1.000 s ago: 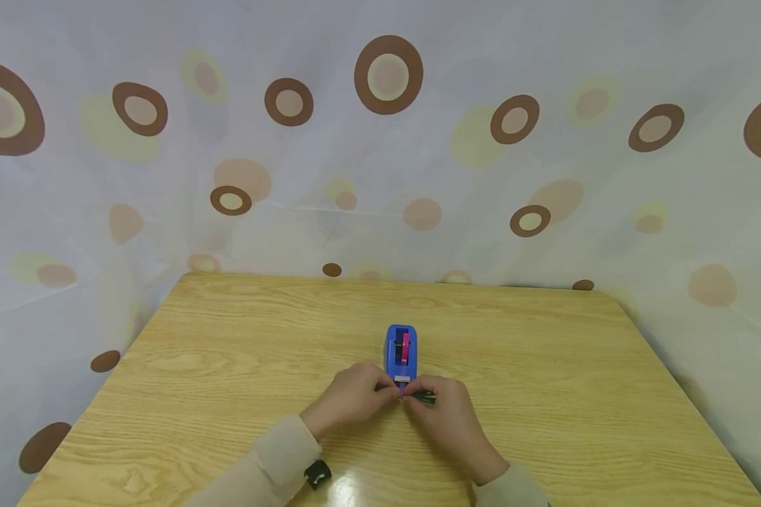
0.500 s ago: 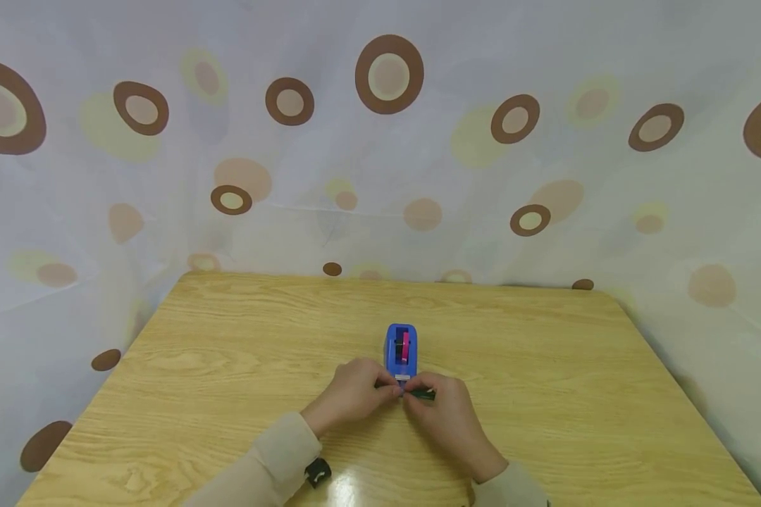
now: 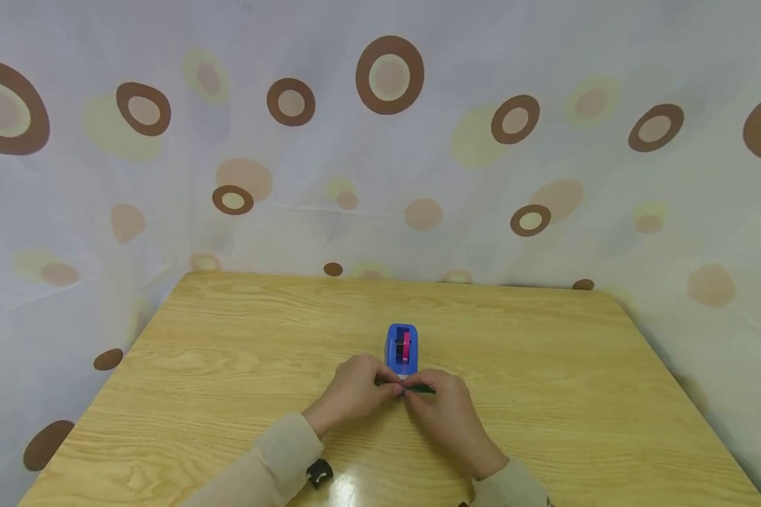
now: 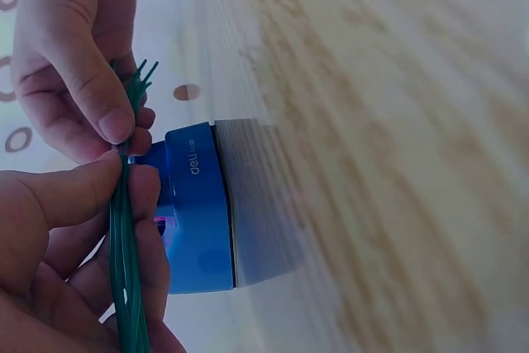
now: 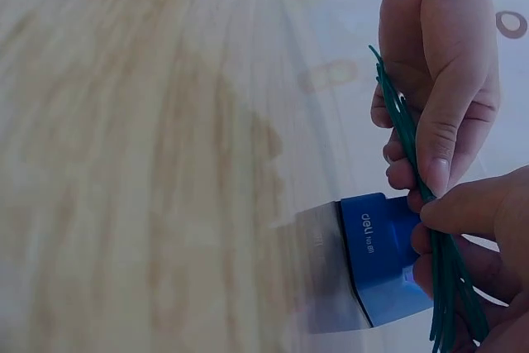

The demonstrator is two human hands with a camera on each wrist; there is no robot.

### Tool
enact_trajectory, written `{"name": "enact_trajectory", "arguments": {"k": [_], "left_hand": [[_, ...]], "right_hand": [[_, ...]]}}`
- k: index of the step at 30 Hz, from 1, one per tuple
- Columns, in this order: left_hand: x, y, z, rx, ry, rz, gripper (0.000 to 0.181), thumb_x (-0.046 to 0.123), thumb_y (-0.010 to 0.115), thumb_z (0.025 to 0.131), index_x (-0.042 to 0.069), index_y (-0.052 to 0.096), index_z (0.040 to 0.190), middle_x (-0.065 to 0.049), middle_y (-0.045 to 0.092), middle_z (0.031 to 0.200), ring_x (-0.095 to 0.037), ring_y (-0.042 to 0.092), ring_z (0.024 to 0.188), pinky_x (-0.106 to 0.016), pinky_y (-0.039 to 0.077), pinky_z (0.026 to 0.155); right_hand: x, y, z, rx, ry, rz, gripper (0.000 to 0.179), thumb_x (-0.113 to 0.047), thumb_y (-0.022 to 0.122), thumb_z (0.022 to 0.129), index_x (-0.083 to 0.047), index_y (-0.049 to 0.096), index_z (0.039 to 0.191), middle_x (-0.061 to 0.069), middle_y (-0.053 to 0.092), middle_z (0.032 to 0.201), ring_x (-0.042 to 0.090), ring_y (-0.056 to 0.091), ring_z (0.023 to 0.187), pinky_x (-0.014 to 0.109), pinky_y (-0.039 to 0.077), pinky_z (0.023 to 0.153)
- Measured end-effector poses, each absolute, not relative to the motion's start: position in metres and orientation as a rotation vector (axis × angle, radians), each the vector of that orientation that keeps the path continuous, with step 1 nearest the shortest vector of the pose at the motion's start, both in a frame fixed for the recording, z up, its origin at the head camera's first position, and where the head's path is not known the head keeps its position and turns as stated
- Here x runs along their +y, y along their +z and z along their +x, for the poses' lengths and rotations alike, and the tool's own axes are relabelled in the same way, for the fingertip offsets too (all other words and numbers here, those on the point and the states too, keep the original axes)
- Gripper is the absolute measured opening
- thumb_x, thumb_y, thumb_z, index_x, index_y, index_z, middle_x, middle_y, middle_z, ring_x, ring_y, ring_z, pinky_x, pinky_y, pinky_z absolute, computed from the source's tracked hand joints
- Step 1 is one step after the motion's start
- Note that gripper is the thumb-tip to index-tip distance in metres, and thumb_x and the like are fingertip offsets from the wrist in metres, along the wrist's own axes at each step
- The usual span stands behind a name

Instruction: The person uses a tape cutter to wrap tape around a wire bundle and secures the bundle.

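Observation:
A bundle of thin green strands, like twist ties [image 4: 121,245], stretches sideways between my two hands. My left hand [image 3: 355,389] pinches it between thumb and fingers. Close beside, almost fingertip to fingertip, my right hand [image 3: 449,412] pinches the same bundle. Loose strand ends stick out past the fingers in both wrist views. Directly beyond the fingertips stands a blue tape dispenser [image 3: 403,368] with a pink tape roll [image 3: 406,346]. Its lettered front shows in the left wrist view. My fingers hide part of its cutting edge, and whether tape touches the strands cannot be made out.
The wooden table [image 3: 260,317] spreads out on all sides. A small black object [image 3: 319,473] lies beside my left sleeve. Behind the table hangs a pale curtain [image 3: 330,155] with brown ring patterns.
Both hands have shifted slightly forward toward the dispenser's cutting edge, keeping their pinch on the green bundle. The dispenser has stayed in place.

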State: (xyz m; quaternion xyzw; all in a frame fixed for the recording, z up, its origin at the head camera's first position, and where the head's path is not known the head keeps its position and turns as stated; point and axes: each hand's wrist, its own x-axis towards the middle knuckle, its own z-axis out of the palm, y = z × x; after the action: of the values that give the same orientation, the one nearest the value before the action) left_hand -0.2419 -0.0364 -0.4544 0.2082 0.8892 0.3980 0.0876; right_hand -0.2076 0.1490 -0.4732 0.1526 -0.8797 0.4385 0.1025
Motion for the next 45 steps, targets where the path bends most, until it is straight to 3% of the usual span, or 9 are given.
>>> {"name": "enact_trajectory", "arguments": {"k": [22, 35, 45], "left_hand": [[-0.036, -0.445, -0.245, 2.662, 1.199, 0.633, 0.010, 0.024, 0.071, 0.092, 0.019, 0.079, 0.092, 0.015, 0.070, 0.085, -0.003, 0.062, 0.081, -0.029, 0.052, 0.074], [-0.035, -0.439, -0.256, 2.724, 1.155, 0.651, 0.018, 0.020, 0.067, 0.094, 0.013, 0.076, 0.107, 0.010, 0.069, 0.089, -0.009, 0.064, 0.083, -0.030, 0.053, 0.073], [-0.033, -0.443, -0.260, 2.750, 1.101, 0.651, 0.017, 0.021, 0.070, 0.093, 0.010, 0.077, 0.104, 0.005, 0.070, 0.091, -0.012, 0.064, 0.087, -0.034, 0.053, 0.076]], "right_hand": [[0.154, -0.473, -0.211, -2.624, 1.335, 0.445, 0.018, 0.004, 0.075, 0.083, -0.014, 0.075, 0.088, -0.006, 0.073, 0.094, 0.015, 0.068, 0.096, 0.037, 0.054, 0.086], [0.154, -0.469, -0.210, -2.669, 1.378, 0.417, 0.018, 0.005, 0.073, 0.085, -0.013, 0.074, 0.090, -0.003, 0.072, 0.096, 0.018, 0.067, 0.099, 0.042, 0.052, 0.089], [0.153, -0.468, -0.211, -2.665, 1.408, 0.429, 0.018, 0.005, 0.072, 0.086, -0.013, 0.073, 0.091, -0.004, 0.072, 0.095, 0.019, 0.066, 0.100, 0.043, 0.051, 0.091]]}}
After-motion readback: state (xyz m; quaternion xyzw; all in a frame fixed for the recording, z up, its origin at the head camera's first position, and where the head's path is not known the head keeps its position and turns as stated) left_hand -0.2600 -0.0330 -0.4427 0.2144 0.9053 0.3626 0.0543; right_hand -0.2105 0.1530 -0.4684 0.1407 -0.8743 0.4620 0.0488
